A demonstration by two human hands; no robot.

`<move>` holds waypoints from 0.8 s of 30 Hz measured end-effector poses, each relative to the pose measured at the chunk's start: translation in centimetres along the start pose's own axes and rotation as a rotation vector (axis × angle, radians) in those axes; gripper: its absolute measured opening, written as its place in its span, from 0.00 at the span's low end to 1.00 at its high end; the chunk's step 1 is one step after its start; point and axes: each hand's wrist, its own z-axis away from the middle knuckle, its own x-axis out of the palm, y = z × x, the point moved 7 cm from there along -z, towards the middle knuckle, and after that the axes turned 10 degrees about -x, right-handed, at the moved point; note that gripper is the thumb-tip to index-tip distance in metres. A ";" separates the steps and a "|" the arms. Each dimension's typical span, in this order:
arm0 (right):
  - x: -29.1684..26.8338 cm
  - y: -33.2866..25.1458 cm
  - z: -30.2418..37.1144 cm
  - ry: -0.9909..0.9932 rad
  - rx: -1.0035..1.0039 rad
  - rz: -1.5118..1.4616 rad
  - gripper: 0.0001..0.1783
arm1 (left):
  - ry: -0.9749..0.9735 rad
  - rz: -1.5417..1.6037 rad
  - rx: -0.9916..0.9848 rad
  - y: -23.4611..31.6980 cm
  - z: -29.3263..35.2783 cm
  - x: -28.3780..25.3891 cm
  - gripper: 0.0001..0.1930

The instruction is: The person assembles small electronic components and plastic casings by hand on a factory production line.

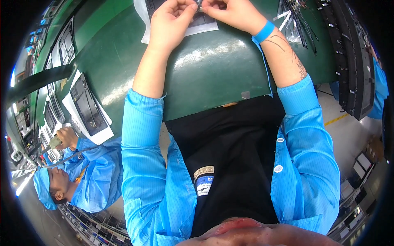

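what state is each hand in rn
Left hand: curled over the dark panel; anything held can't be told.
Right hand: also curled there; grip contents can't be told.

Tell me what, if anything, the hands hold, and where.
It cannot be told: the left hand and right hand bring their fingertips together over a black panel, but any part between them is too small to identify.

Room between forearms (152, 69), cables (303, 30) rightward

Hands (170, 21) over a dark panel (202, 19)
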 end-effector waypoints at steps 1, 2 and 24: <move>0.0 0.0 0.0 -0.001 0.004 0.004 0.06 | 0.003 -0.008 0.002 0.0 0.0 0.0 0.03; 0.0 0.0 0.0 -0.001 0.004 0.004 0.06 | 0.005 -0.016 0.003 0.0 0.0 0.0 0.03; -0.2 -0.5 0.1 0.018 -0.040 0.060 0.06 | 0.013 -0.047 0.017 0.2 0.3 0.2 0.03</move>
